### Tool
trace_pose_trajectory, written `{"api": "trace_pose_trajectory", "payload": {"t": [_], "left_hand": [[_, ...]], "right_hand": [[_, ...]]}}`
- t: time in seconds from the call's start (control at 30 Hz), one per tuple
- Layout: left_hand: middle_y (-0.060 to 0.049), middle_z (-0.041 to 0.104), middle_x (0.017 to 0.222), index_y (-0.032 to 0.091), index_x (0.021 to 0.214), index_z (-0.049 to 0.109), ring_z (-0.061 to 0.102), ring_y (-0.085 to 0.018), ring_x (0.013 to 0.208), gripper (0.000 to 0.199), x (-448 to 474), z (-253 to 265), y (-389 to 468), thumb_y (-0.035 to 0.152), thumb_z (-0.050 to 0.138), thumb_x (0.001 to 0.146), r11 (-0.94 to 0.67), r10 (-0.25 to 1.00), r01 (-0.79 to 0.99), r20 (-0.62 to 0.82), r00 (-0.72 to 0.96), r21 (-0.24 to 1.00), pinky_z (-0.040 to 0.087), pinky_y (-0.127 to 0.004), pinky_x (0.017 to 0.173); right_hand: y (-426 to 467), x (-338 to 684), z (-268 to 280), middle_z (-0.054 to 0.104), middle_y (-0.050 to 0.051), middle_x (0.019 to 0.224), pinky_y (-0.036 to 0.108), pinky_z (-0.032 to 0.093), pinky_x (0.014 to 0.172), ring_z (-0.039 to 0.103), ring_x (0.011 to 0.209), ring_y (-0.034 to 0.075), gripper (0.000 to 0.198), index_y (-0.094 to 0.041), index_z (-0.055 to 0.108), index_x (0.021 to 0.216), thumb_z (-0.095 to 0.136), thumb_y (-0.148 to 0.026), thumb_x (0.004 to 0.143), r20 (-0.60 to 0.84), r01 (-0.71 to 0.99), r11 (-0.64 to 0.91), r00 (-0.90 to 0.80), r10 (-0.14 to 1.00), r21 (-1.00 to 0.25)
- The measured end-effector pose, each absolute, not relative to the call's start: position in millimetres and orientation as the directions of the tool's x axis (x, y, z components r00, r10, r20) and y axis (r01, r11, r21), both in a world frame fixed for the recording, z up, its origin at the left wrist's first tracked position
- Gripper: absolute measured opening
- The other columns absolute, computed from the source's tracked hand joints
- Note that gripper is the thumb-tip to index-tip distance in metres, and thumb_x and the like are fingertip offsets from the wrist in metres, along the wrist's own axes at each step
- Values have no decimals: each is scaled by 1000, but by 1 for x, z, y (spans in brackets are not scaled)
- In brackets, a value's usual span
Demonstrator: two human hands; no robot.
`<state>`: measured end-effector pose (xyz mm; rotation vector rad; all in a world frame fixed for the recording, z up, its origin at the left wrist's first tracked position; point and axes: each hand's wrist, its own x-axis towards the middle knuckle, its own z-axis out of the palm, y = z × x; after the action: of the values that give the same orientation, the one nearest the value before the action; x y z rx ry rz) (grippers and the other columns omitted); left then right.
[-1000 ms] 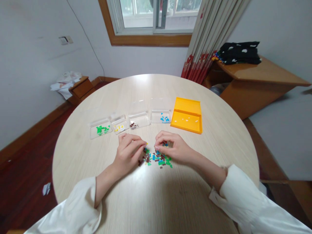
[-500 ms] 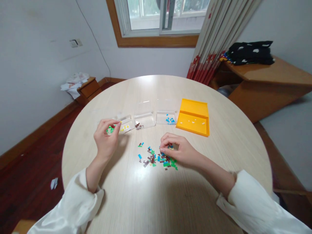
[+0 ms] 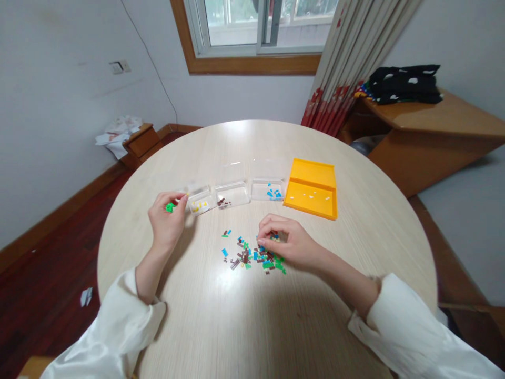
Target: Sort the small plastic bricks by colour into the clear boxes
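Observation:
My left hand (image 3: 168, 220) hovers by the left-hand clear box, thumb and forefinger pinched on a tiny yellow toy brick (image 3: 187, 195). Yellow bricks (image 3: 200, 206) lie in that clear box (image 3: 205, 211), and green bricks (image 3: 170, 207) show partly behind my left hand. My right hand (image 3: 290, 239) is at the upper right of a loose pile of small blue, green and brown bricks (image 3: 245, 256). Its thumb and fingers are pressed together; whatever sits between them cannot be made out. Part of the pile is hidden under this hand.
Beyond the pile stand a clear box (image 3: 240, 200) with brown bricks, another clear box (image 3: 258, 198) with blue bricks, and an open yellow case (image 3: 333, 206) with a few white bits. All rest on a round wooden table (image 3: 229, 337). A window and curtain (image 3: 335, 68) are behind.
My left hand has shifted slightly left, away from the box of yellow bricks, uncovering more of it. My right hand keeps its pinch at the pile. The whole view has shifted slightly.

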<state>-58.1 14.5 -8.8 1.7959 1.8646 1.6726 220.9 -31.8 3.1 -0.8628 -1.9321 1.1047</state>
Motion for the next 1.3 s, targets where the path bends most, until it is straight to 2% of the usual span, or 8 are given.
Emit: {"api": "trace_pose_trajectory", "payload": {"t": [0.4,0.87,0.97,1.07,1.3], "left_hand": [[-2,63,72,17,69,66,55,-14,64,16,-58,-10,15,32,62,71,-251,750,660,573,-330,708,44,-27,63],[-1,62,68,18,66,66,54,-14,63,15,-51,-5,10,32,62,71,-304,771,642,577,-268,704,43,-28,63],[-1,62,68,19,67,66,54,-14,64,15,-50,-5,10,32,62,71,-301,780,645,571,-257,702,43,-28,63],[-1,62,67,19,67,66,55,-14,64,14,-50,-6,10,31,62,72,-311,777,643,577,-252,700,43,-27,64],[-1,63,68,19,66,66,56,-14,64,10,-49,-7,10,26,62,71,-329,772,654,593,-229,681,44,-27,64]], "right_hand": [[-32,221,2,58,3,79,25,46,65,55,71,11,11,-16,64,71,61,-19,81,282,193,429,-511,812,-882],[-32,222,2,57,3,79,24,46,66,55,72,11,11,-16,64,72,61,-20,81,299,215,458,-513,805,-863],[-35,220,1,59,4,81,25,46,70,56,75,12,10,-16,65,75,59,-19,83,336,244,529,-545,768,-813],[-42,215,-1,61,6,86,29,46,77,57,84,15,11,-16,68,82,57,-17,85,383,270,653,-630,676,-708],[-52,206,-7,63,8,92,33,42,82,55,90,17,16,-17,68,86,53,-14,86,343,329,788,-765,546,-520]]}}
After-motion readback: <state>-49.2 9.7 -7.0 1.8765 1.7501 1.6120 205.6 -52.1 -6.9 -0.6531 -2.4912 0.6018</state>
